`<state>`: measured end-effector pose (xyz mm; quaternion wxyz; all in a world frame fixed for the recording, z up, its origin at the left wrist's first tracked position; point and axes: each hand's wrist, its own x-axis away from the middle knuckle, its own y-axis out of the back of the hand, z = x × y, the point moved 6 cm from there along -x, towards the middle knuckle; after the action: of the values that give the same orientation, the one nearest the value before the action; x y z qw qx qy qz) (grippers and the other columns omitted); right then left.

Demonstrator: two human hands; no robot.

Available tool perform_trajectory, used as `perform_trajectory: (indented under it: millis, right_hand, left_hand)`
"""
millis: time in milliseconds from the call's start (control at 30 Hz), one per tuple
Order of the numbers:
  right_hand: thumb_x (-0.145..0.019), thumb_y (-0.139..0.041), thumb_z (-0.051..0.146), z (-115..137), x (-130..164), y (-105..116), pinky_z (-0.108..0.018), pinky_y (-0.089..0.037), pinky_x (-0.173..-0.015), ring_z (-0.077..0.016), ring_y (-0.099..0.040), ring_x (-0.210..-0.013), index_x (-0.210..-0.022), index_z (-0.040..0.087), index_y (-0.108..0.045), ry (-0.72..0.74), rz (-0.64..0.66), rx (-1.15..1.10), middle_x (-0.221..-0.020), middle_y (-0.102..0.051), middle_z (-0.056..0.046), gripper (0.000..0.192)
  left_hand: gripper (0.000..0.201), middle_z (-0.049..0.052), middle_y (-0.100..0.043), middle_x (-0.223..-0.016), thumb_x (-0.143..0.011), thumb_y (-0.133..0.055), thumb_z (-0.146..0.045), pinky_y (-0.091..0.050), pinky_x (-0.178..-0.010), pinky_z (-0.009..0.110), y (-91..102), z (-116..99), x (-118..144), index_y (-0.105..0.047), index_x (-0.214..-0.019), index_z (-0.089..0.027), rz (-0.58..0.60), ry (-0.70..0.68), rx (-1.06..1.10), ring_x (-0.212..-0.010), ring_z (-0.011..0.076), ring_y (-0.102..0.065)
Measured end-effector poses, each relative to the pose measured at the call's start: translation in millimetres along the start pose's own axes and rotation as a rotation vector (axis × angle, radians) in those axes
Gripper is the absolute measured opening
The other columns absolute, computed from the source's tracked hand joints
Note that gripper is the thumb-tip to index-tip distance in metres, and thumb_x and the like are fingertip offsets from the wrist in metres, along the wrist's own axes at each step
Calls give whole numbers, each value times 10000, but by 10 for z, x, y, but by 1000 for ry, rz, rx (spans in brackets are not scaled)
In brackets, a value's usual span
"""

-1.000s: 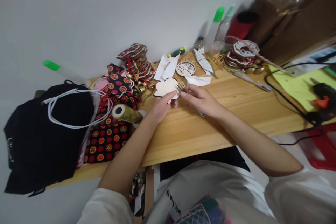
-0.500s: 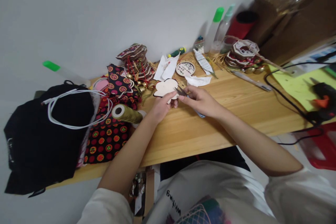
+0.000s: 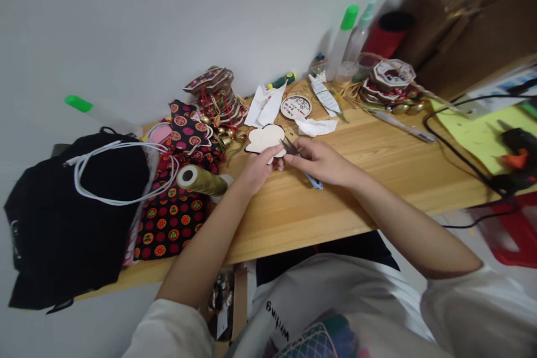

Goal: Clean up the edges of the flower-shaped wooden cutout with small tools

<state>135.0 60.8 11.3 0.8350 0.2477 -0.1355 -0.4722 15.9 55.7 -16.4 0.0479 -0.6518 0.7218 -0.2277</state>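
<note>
Two hands — lobed wooden cutout (image 3: 265, 138), small metal snips (image 3: 297, 155)

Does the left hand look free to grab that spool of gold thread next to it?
Probably not right away. The left hand is pinching the pale flower-shaped cutout, which the right hand is working on with small snips. The spool lies close by on the patterned cloth, nothing blocking it.

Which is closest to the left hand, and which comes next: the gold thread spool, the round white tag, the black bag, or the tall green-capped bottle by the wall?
From the left hand, in the head view:
1. Gold thread spool, just to its left.
2. Round white tag, behind it and to the right.
3. Black bag, far left on the table.
4. Green-capped bottle, far back right by the wall.
</note>
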Motion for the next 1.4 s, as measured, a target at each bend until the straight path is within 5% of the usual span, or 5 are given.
perform_trajectory:
  millis: [667, 867, 1000, 1200, 1400]
  right_hand:
    - [-836, -489, 401, 135, 50, 30, -227, -239, -546, -98, -383, -538, -812, 142, -526, 49, 18, 184, -578, -455, 25, 263]
    - [-823, -522, 370, 141, 53, 35, -229, -234, -546, -85, -363, -524, -783, 144, -513, 52, 13, 155, -567, -425, 38, 230]
    - [-830, -512, 380, 137, 53, 8, -224, -261, -530, -81, -373, -515, -786, 141, -521, 67, 34, 2, -565, -430, 40, 243]
    - [-861, -432, 461, 142, 45, -63, -207, -286, -439, -69, -393, -432, -772, 166, -462, -11, 153, -543, -515, -482, 45, 310]
    - [-800, -475, 564, 45, 16, -16, -209, -182, -369, -59, -299, -351, -795, 181, -461, -115, 50, -732, -439, -468, 66, 383]
  left_hand:
    - [204, -27, -514, -500, -693, -580, -82, -412, -543, 240, -34, -141, 119, -543, -507, -156, -185, 73, -269, -484, 94, -482]
    - [89, -32, -542, -537, -692, -578, -120, -395, -501, 232, 31, -25, 44, -561, -615, -161, -167, 46, -129, -498, 96, -483]
    - [83, -30, -545, -547, -700, -587, -158, -372, -457, 212, 52, 15, -16, -565, -620, -162, -100, 36, -13, -482, 83, -471]
    - [130, -24, -527, -538, -680, -646, -227, -374, -459, 211, 4, -1, -15, -549, -646, -148, 19, 53, 106, -467, 76, -465]
    - [131, -23, -513, -515, -694, -631, -230, -349, -458, 213, -6, -11, -8, -572, -653, -121, 28, 45, 98, -454, 68, -448]
